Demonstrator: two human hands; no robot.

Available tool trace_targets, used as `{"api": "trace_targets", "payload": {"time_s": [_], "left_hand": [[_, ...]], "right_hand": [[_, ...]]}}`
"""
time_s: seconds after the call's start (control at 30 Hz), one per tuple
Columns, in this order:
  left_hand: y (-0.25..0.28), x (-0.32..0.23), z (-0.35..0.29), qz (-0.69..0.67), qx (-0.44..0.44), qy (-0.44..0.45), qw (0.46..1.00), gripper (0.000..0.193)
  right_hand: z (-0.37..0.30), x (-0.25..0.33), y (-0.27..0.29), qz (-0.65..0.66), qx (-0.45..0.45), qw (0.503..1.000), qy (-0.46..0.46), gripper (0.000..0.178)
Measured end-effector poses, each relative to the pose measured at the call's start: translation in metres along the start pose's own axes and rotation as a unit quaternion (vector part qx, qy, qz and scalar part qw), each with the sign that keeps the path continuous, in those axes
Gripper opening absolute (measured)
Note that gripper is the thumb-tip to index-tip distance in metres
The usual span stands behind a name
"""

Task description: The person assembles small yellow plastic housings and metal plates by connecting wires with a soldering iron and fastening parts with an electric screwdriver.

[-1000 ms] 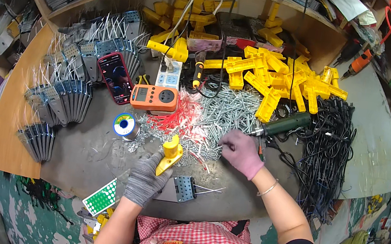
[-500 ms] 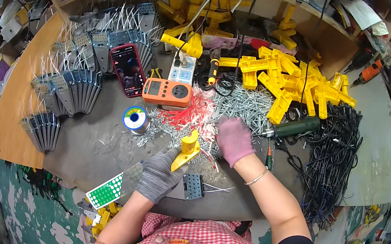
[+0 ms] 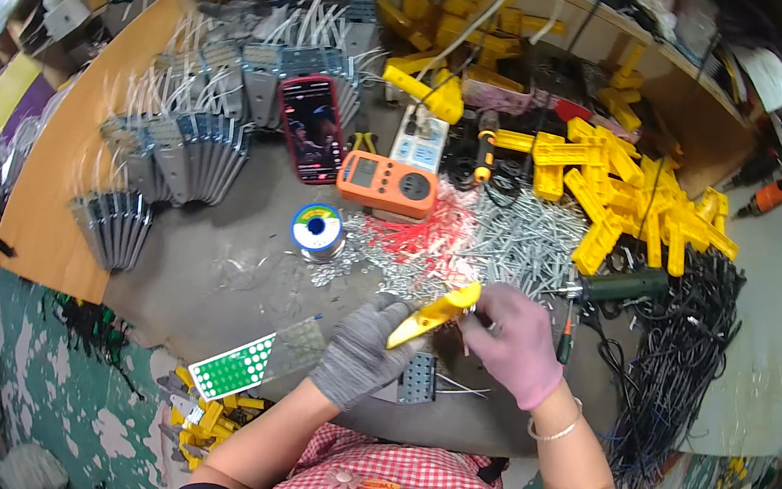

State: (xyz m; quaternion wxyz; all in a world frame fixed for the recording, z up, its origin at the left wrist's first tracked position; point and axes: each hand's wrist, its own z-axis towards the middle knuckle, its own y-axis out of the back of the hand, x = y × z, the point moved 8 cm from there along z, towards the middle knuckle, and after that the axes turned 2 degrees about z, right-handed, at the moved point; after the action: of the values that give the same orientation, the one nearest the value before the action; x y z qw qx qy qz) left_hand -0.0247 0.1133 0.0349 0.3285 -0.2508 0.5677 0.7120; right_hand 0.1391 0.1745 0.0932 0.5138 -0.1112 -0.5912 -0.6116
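Observation:
My left hand (image 3: 360,353), in a grey knit glove, grips a yellow plastic housing (image 3: 430,318) tilted up to the right. Close against its upper end is my right hand (image 3: 517,346) in a pink glove. Its fingers are bent together, and whatever they hold is too small and blurred to make out. Below the left hand lies a clear panel with green, white-dotted film (image 3: 233,366). A perforated blue-grey metal plate (image 3: 418,380) with white wires sits right of that hand. Beyond both hands spreads a pile of long silver screws (image 3: 528,240), beside red and white wires (image 3: 442,224).
A solder spool (image 3: 317,231), an orange meter (image 3: 387,184) and a phone (image 3: 311,128) stand left of centre. Metal brackets with white wires (image 3: 186,163) line the left. At right are yellow housings (image 3: 613,182), a green screwdriver-like power tool (image 3: 622,285) and black cables (image 3: 677,358).
My right hand has come back from the screw pile to the yellow housing. My left hand has turned the housing from upright to a slant. The whole view has shifted slightly.

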Motion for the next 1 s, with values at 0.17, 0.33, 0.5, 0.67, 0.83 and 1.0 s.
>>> {"api": "trace_targets", "payload": {"time_s": [0.17, 0.33, 0.5, 0.67, 0.83, 1.0], "left_hand": [[-0.005, 0.0, -0.007, -0.001, -0.006, 0.005, 1.0, 0.041], [0.002, -0.009, -0.01, -0.03, -0.033, -0.002, 0.999, 0.043], [0.001, -0.013, -0.009, -0.033, -0.036, -0.008, 0.999, 0.043], [-0.003, -0.008, -0.013, -0.012, -0.047, 0.011, 0.999, 0.045], [-0.005, -0.021, -0.011, 0.013, -0.067, -0.007, 0.998, 0.041], [-0.002, -0.034, -0.011, 0.027, -0.073, -0.033, 0.996, 0.032]], "right_hand": [[-0.002, 0.011, 0.001, -0.053, 0.005, 0.997, 0.062, 0.013], [-0.004, 0.016, 0.006, -0.065, -0.001, 0.996, 0.069, 0.019], [-0.012, 0.017, 0.002, -0.028, -0.004, 0.996, 0.088, 0.017], [-0.018, 0.011, 0.013, 0.023, -0.022, 0.999, 0.012, 0.016], [-0.027, 0.025, -0.008, 0.002, -0.044, 0.995, 0.092, 0.016], [-0.03, 0.024, -0.01, -0.096, -0.052, 0.989, 0.097, 0.028]]}}
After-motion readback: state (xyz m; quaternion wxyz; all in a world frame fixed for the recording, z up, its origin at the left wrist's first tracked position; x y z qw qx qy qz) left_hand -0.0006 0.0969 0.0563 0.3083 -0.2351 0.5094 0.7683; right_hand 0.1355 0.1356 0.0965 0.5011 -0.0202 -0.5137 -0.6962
